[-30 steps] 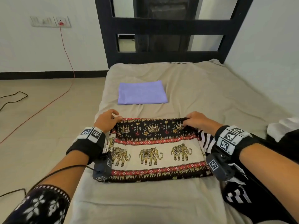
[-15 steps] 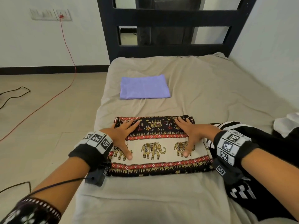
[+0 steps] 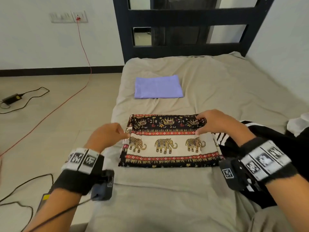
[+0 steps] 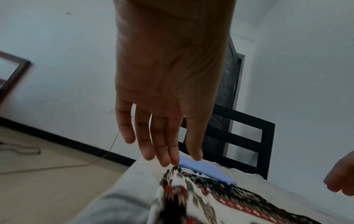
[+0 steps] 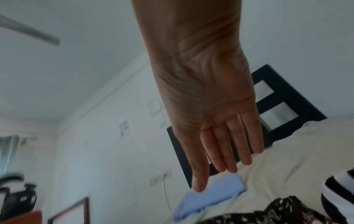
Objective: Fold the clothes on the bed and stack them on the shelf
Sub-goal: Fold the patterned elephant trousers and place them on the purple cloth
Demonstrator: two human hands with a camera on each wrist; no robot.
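Observation:
An elephant-print cloth [image 3: 168, 144] lies folded into a rectangle on the near half of the bed [image 3: 217, 91]. My left hand [image 3: 122, 133] hovers at its left edge with fingers straight; in the left wrist view the fingertips [image 4: 168, 160] sit just above the cloth's corner [image 4: 176, 169]. Over the far right corner my right hand [image 3: 199, 124] is spread, thumb and fingers apart, and its fingers [image 5: 229, 159] show straight and holding nothing. Farther up the bed lies a folded purple cloth [image 3: 158, 87].
A black garment with white stripes [image 3: 250, 136] lies against the printed cloth's right side, and something white [image 3: 299, 123] is beyond it. The dark headboard [image 3: 184, 14] closes the far end. Cables and a power adapter [image 3: 13, 98] lie on the floor left of the bed.
Both hands lay flat on the printed cloth half a second ago. They have since lifted and moved outward, the left to the left edge, the right to the far right corner.

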